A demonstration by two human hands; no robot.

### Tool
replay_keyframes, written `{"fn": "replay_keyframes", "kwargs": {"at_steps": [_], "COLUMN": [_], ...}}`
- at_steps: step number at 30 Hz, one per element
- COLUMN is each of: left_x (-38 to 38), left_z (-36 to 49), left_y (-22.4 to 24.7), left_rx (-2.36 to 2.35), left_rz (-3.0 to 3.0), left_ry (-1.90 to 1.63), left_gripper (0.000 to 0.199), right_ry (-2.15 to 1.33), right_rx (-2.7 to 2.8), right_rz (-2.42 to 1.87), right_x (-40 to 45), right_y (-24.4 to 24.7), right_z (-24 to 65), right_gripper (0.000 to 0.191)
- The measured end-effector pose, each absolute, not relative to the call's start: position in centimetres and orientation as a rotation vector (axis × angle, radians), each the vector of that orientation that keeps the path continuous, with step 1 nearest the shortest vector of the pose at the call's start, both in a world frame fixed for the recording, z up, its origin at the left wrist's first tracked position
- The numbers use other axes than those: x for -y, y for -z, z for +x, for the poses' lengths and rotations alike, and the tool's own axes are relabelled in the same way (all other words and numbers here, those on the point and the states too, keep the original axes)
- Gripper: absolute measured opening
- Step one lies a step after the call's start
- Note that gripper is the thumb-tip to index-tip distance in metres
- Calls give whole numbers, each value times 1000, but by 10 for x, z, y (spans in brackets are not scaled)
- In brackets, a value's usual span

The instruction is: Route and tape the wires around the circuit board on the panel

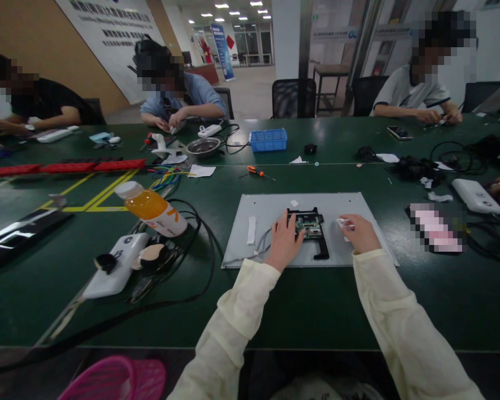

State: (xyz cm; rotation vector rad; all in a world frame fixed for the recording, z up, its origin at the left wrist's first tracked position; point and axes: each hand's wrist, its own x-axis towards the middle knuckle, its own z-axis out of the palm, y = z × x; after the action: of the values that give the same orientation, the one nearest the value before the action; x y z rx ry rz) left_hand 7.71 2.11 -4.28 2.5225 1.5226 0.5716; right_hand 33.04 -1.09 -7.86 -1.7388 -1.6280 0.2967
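A light grey flat panel (pixel 270 205) lies on the green table in front of me. On its middle sits a black plastic bracket (pixel 321 249) around a green circuit board (pixel 310 226), with a grey cable (pixel 264 241) running off to the left. My left hand (pixel 284 239) rests with fingers spread on the left side of the bracket and board. At the panel's right side, my right hand (pixel 361 232) pinches a small crumpled white scrap (pixel 342 223) between thumb and fingers. A white strip (pixel 251 230) lies on the panel's left part.
An orange drink bottle (pixel 152 210), a white power bank (pixel 116 266) and black cables stand left. A screwdriver (pixel 258 173) and blue basket (pixel 268 140) lie beyond the panel; a phone (pixel 435 228) lies right. Several people sit around the table. A pink basket (pixel 116 378) is below the edge.
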Motion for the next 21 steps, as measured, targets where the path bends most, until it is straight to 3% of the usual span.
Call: {"fn": "replay_keyframes", "kwargs": {"at_steps": [21], "left_x": [-15], "left_z": [74], "left_y": [39], "left_rx": [-1527], "left_rz": [2558], "left_ry": [-543], "left_gripper": [52], "right_ry": [-130], "right_rx": [1652], "right_rz": [-1667], "right_x": [7], "right_y": [69], "right_z": [328], "right_gripper": [40]}}
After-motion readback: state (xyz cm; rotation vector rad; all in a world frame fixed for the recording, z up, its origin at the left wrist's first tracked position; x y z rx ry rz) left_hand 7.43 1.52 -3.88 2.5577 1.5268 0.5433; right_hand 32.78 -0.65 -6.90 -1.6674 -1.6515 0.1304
